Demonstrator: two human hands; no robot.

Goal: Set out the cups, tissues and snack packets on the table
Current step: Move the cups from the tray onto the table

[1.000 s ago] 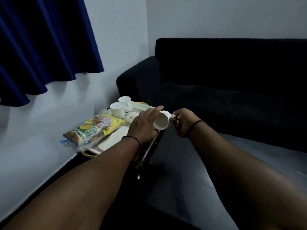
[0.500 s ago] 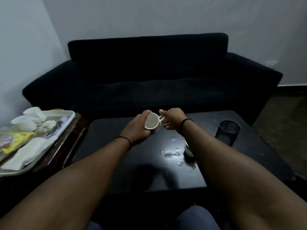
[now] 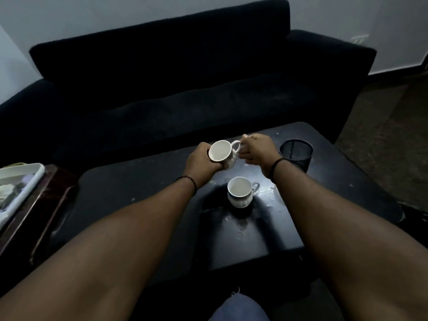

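white cup [image 3: 221, 152] between both hands' fingers [image 3: 243, 155]

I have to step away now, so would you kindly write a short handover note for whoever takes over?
Left hand: wrapped around the body of a white cup, held tilted above the black table.
Right hand: pinching that cup's handle.
Done: one cup stands upright on the table, near a mesh holder.
Left: set this cup down; the tray at the left edge is mostly out of frame, so fetch whatever cups, tissues and snack packets remain there.
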